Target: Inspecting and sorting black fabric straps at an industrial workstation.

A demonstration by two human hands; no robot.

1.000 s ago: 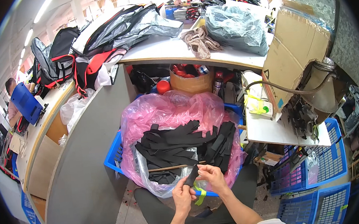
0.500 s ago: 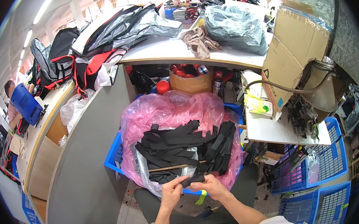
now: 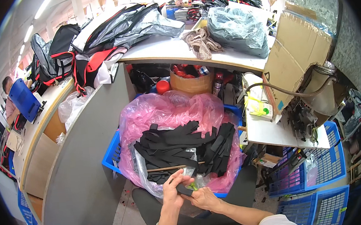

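Observation:
A short black fabric strip (image 3: 184, 190) is stretched between my two hands over the near edge of a basket. My right hand (image 3: 205, 199) is closed round its right end. My left hand (image 3: 173, 190), raised with bent fingers, has the other end against its palm side; a small dark bit shows between its fingers. Just beyond lies a heap of similar black strips (image 3: 170, 140) on a pink plastic bag (image 3: 141, 117), which lines a blue basket (image 3: 111, 153). A thin wooden stick (image 3: 163, 169) rests across the strips.
A grey partition (image 3: 85, 161) stands at left. Behind is a white table (image 3: 155, 51) with bags and a plastic sack (image 3: 238, 33). At right, a small white table (image 3: 270, 133) bears a cardboard box (image 3: 298, 54); blue crates (image 3: 326, 161) stand below. Another person (image 3: 10, 97) sits far left.
My left hand has turned upward, its fingers lifted and loosened. My right hand has moved slightly down and left and turned over the strip, which now tilts the other way.

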